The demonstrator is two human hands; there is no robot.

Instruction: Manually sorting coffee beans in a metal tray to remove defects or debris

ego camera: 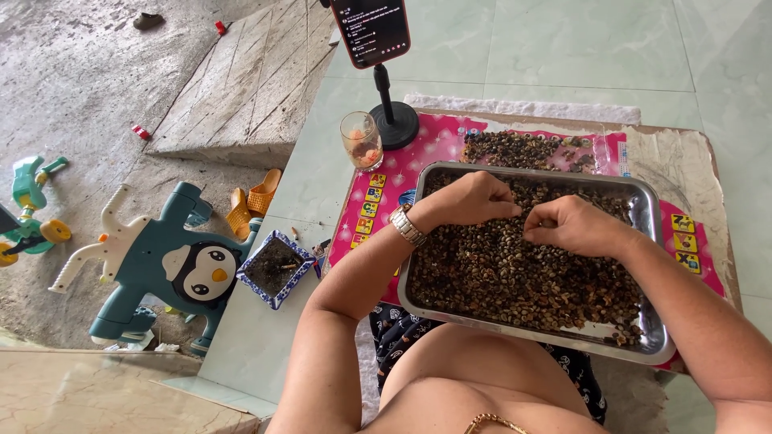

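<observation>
Your work surface is a low table [708, 161]. Directly on it: pink mat [434, 149], metal tray [647, 210], drinking glass [361, 141], phone stand [394, 120].

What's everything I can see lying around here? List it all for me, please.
Rectangular metal tray: one, silver, on the pink mat, full of small dark brown shells.
Loose shell pile: one, dark, on the mat behind the tray.
Pink printed mat: one, under the tray.
Drinking glass: one, clear, left of the mat.
Phone on black stand: one, behind the glass.
Blue patterned square dish: one, on the floor tiles.
Orange slippers: two, left of the dish.
Penguin-faced teal toy: one, far left.
Left hand: wristwatch, curled, touching the shells.
Right hand: curled, touching the shells.
</observation>
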